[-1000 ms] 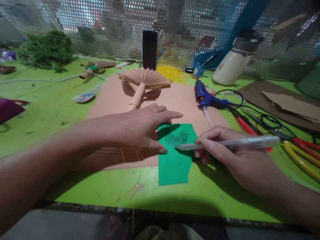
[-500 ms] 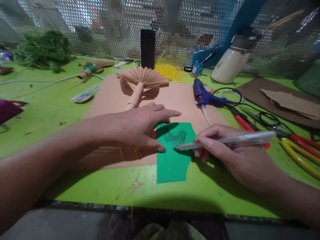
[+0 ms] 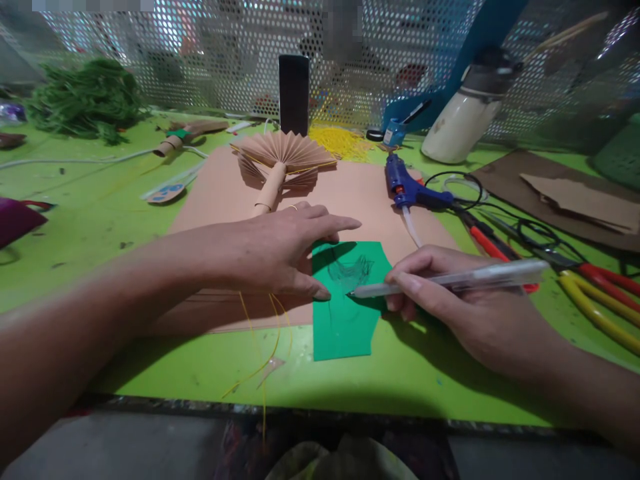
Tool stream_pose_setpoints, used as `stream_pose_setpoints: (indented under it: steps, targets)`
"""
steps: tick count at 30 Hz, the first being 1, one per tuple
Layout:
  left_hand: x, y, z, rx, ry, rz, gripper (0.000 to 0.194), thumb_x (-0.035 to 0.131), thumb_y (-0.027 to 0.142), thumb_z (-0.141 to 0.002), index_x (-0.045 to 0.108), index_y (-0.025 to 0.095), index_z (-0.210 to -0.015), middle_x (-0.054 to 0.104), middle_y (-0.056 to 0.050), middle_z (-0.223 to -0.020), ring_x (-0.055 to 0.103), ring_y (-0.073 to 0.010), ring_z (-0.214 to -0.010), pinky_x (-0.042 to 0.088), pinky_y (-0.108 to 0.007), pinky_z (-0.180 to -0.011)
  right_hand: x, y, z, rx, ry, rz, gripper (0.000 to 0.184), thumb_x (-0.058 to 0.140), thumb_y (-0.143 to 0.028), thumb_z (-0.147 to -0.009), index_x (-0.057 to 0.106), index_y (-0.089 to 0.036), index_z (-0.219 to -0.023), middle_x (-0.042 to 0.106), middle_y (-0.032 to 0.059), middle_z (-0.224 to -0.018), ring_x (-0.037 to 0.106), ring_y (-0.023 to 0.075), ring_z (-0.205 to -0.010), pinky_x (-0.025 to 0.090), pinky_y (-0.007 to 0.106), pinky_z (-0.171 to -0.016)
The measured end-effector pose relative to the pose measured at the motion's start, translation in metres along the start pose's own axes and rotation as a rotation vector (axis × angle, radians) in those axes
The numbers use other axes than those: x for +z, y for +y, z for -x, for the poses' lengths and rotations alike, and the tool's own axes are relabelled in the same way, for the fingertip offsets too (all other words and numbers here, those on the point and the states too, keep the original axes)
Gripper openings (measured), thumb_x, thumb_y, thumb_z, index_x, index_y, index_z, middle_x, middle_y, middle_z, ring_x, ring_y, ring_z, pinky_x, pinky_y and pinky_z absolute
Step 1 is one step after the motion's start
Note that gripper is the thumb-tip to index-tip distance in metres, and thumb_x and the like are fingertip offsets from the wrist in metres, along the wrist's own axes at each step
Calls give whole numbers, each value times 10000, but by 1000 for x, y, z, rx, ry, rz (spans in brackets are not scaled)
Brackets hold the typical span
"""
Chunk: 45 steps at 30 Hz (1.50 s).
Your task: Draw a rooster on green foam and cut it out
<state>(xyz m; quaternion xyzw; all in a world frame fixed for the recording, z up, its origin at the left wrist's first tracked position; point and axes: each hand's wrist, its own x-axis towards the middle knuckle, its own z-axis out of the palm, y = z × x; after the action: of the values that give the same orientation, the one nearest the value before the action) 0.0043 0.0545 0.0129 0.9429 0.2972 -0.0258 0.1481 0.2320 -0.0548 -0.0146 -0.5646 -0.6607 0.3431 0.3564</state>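
1. Lime-green table (image 3: 75, 230) across the whole scene, scuffed and spotted, with a perforated metal screen (image 3: 220, 73) standing behind it.
2. Centre stage, the green sheet (image 3: 343, 337)! It lies flat near the front edge, its upper part over a large tan sheet (image 3: 355, 197), its lower end on bare table. Dark scribbled strokes fill its upper half, with fainter lines below.
3. Right hand (image 3: 450, 310) now: fingers closed in a writing grip round a clear-barrelled pen (image 3: 485, 273), slanted low, its dark point at the green sheet just below the scribble. Whether the point touches is too fine to call.
4. Over to the left hand (image 3: 280, 247), palm down, fingers loosely spread, nothing in its grasp. Thumb tip rests on the green sheet's left side; the index finger reaches out beyond its top edge.
5. Just past that hand, a pleated paper fan (image 3: 300, 148) with a rolled handle sits on the tan sheet, a dark phone (image 3: 294, 93) upright behind it and yellow shreds (image 3: 343, 141) alongside.
6. Out on the right flank, a blue glue gun (image 3: 400, 183), then red and yellow tool handles (image 3: 583, 300), and farther back a pale bottle (image 3: 457, 130) with a dark top.
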Motion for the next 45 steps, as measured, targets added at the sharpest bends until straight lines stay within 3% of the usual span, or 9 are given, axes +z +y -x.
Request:
stream_pose_setpoints:
  steps: [45]
  targets:
    - [1, -1, -3, -1, -4, 5, 858, 808, 413, -794, 406, 261, -1536, 576, -106, -1277, 551, -294, -1189, 449, -368, -977, 0, 2, 1, -4, -18, -80, 215, 618, -322, -944, 712, -215, -784, 757, 2, -691, 691, 120, -606, 566, 209, -594]
